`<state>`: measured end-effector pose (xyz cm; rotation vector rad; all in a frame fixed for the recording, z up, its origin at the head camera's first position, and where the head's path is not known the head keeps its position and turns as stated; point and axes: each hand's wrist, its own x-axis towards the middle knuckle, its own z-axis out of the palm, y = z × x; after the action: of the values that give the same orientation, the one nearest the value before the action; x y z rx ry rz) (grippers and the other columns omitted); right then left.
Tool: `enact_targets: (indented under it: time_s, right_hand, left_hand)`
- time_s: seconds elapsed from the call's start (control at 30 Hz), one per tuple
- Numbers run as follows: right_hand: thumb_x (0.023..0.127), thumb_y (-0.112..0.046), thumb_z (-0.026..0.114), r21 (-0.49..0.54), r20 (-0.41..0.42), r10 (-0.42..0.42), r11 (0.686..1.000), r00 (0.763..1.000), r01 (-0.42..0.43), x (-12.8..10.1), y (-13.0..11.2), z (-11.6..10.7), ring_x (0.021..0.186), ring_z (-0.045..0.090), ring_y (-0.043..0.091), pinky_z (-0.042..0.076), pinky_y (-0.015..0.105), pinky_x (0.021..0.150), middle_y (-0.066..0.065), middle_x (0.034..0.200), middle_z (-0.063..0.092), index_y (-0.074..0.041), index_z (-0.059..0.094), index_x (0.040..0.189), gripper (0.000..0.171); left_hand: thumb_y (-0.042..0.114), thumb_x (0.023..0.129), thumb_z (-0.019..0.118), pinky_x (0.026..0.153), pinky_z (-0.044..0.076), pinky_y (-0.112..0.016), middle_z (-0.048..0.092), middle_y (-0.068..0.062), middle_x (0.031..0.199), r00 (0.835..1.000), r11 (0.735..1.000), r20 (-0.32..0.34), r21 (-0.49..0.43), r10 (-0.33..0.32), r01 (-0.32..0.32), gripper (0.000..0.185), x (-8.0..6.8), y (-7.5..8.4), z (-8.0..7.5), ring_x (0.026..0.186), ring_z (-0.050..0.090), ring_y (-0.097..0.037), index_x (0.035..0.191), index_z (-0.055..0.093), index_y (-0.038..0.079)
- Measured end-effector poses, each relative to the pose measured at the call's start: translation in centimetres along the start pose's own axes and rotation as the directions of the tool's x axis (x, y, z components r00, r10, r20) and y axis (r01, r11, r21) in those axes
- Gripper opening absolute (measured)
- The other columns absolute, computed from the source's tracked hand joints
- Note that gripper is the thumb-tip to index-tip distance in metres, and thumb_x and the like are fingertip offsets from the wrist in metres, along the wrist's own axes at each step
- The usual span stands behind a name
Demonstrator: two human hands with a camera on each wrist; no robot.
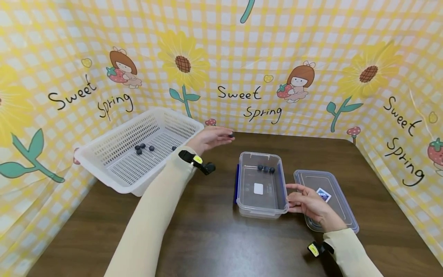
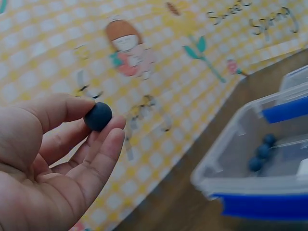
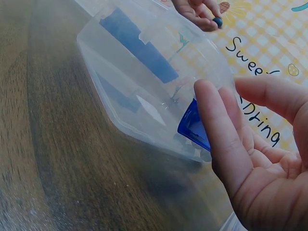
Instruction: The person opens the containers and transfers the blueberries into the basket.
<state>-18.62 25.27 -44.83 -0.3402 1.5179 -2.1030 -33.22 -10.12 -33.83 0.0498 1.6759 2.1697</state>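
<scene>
Between thumb and fingertips, my left hand (image 1: 212,139) pinches a dark blue ball, like a blueberry (image 2: 98,116). It is raised over the table, between the white plastic basket (image 1: 104,181) and the clear lidless container (image 1: 263,211). Three more blueberries (image 1: 266,169) sit in a row toward the container's far end. Several others (image 1: 139,147) lie scattered on the basket's slotted floor. My right hand (image 1: 309,202) touches the container's right side with fairly straight fingers. In the right wrist view, those fingers are beside a blue latch (image 3: 194,127) hanging from the rim.
A clear lid (image 1: 340,206) with a grey-blue edge lies right of the container, partly beneath my right hand. The brown wooden table (image 1: 207,238) is bordered at the back and sides by a yellow checked cloth (image 1: 242,69).
</scene>
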Motion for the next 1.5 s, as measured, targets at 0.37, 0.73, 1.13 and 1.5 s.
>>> enact_targets:
  time_s: [0.37,0.73,1.13,1.5]
  right_hand:
    - [0.097,0.009,0.049,-0.006,-0.012,-0.005,1.0,1.0,0.005,0.0,-0.4,0.0,0.078,0.071,0.014,0.062,0.032,0.076,0.005,0.089,0.072,-0.013,0.053,0.122,0.033]
    - [0.097,0.01,0.048,0.003,-0.004,0.006,1.0,1.0,-0.006,0.3,-0.4,0.0,0.078,0.071,0.015,0.062,0.033,0.077,0.007,0.089,0.072,-0.012,0.053,0.122,0.033]
    - [0.097,0.01,0.049,0.001,-0.029,0.015,1.0,0.999,-0.015,0.0,-0.4,0.0,0.078,0.071,0.014,0.062,0.032,0.076,0.006,0.089,0.072,-0.013,0.053,0.122,0.033]
    - [0.098,0.008,0.05,0.018,-0.006,0.005,1.0,1.0,-0.005,-0.2,-0.2,-0.1,0.079,0.071,0.015,0.062,0.032,0.077,0.007,0.09,0.072,-0.012,0.052,0.123,0.032]
  left_hand:
    - [-0.004,0.096,0.062,0.1,0.052,-0.035,0.072,-0.009,0.095,0.989,0.992,-0.132,-0.104,0.06,-0.074,0.013,-1.5,3.1,-6.3,0.088,0.07,-0.021,0.1,0.074,0.0]
    - [-0.005,0.096,0.06,0.108,0.044,-0.032,0.071,-0.013,0.095,0.958,0.936,-0.282,-0.322,0.046,-0.139,0.012,-4.3,3.6,-13.0,0.098,0.069,-0.023,0.103,0.07,-0.003]
    - [-0.001,0.094,0.065,0.092,0.055,-0.027,0.072,-0.011,0.087,0.898,0.892,-0.439,-0.404,0.005,-0.203,0.008,-7.2,2.8,-18.5,0.081,0.072,-0.018,0.098,0.07,0.004]
    - [-0.004,0.089,0.071,0.083,0.059,-0.024,0.065,-0.008,0.09,0.782,0.83,-0.617,-0.482,-0.095,-0.28,0.021,-7.8,2.6,-20.1,0.083,0.065,-0.016,0.106,0.064,0.005]
